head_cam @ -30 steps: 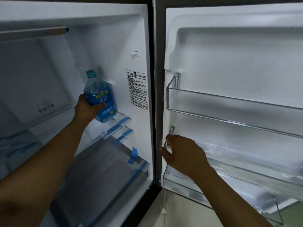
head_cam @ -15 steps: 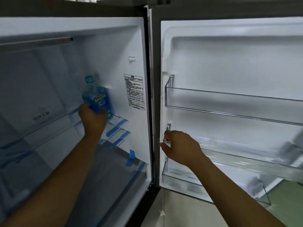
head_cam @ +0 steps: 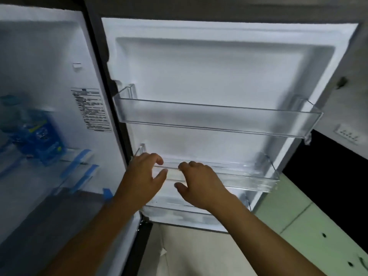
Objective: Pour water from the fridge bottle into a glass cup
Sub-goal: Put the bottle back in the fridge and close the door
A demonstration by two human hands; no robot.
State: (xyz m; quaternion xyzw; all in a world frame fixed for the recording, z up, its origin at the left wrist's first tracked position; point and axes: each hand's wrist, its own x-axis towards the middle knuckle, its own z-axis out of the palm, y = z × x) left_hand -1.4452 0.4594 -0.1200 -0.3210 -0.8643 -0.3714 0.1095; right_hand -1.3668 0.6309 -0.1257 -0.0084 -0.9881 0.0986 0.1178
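Fridge [head_cam: 49, 56] wide open; the bottle [head_cam: 37, 136] is parked far left inside it, blurry, untouched. Lower centre, the left hand [head_cam: 145, 176] and right hand [head_cam: 199, 184] are curled loosely at the middle door bin [head_cam: 249, 174] rim. Whether it's actually gripped can't be told. That bin could be popped loose if tugged.

Grey wall [head_cam: 348, 56], white socket [head_cam: 347, 134], dark opening [head_cam: 328, 166], pale floor [head_cam: 199, 255]

Bottle [head_cam: 35, 134] smeared by blur, wall sticker [head_cam: 90, 110] print too small to read, lowest door bin [head_cam: 175, 213] partly hidden
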